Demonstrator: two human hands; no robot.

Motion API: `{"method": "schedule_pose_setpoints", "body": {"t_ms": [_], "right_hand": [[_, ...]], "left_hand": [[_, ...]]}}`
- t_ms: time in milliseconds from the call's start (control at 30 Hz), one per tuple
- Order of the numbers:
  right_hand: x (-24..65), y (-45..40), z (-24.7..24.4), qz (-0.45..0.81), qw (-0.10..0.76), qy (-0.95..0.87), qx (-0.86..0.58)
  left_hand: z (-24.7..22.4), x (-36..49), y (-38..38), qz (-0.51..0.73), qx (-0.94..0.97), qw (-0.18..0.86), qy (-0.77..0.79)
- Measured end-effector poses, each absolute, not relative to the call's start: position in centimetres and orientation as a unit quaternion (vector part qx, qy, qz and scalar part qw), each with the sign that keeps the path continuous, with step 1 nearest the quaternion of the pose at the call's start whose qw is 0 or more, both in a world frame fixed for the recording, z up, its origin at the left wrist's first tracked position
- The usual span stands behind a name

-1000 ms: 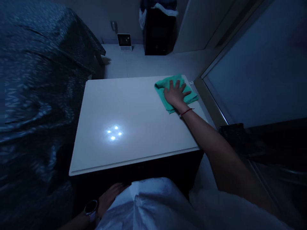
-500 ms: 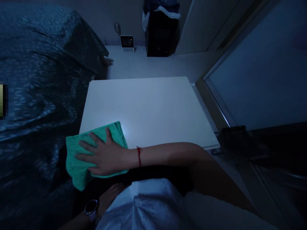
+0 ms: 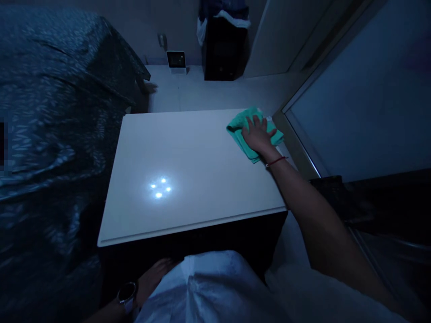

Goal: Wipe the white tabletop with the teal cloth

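My right hand (image 3: 257, 134) lies on a green cloth (image 3: 239, 123) at the far right corner of a white tabletop (image 3: 188, 152). Its fingers are spread and press the cloth from above, without closing round it. Part of the cloth reaches past the table's right edge, and its folds are bunched under the palm. A red string bracelet circles that wrist. Low in the view, my left hand (image 3: 156, 271) rests near the shirt, below the table's near edge. Its fingers are mostly lost in shadow, so their grip cannot be made out. A watch (image 3: 127, 292) is on the left wrist.
Dark patterned fabric (image 3: 60, 134) drapes over furniture along the left. Beyond the table, a small screen device (image 3: 177, 62) and a black box-shaped unit (image 3: 220, 51) topped with cloth stand on the floor. A framed sliding panel (image 3: 353, 103) runs along the right side.
My right hand has slid the green cloth from the near left corner to the far right corner, baring the left part of the tabletop. My left hand stays low in about the same place.
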State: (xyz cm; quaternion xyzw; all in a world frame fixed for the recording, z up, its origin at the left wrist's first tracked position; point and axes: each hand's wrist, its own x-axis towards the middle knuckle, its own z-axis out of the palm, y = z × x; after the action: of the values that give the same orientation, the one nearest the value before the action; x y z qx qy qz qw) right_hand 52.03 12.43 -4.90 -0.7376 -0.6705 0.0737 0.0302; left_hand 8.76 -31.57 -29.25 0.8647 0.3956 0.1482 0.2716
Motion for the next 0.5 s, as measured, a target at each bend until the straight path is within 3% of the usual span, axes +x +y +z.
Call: {"method": "schedule_pose_setpoints", "body": {"t_ms": [233, 500], "right_hand": [[49.6, 8.3, -6.2, 0.069, 0.068, -0.651, -0.753], [33.9, -3.6, -4.9, 0.103, 0.068, -0.916, -0.382]], "left_hand": [[-30.4, 8.9, -32.0, 0.167, 0.861, 0.262, 0.402], [-31.4, 9.2, -33.1, 0.175, 0.846, 0.241, 0.443]]}}
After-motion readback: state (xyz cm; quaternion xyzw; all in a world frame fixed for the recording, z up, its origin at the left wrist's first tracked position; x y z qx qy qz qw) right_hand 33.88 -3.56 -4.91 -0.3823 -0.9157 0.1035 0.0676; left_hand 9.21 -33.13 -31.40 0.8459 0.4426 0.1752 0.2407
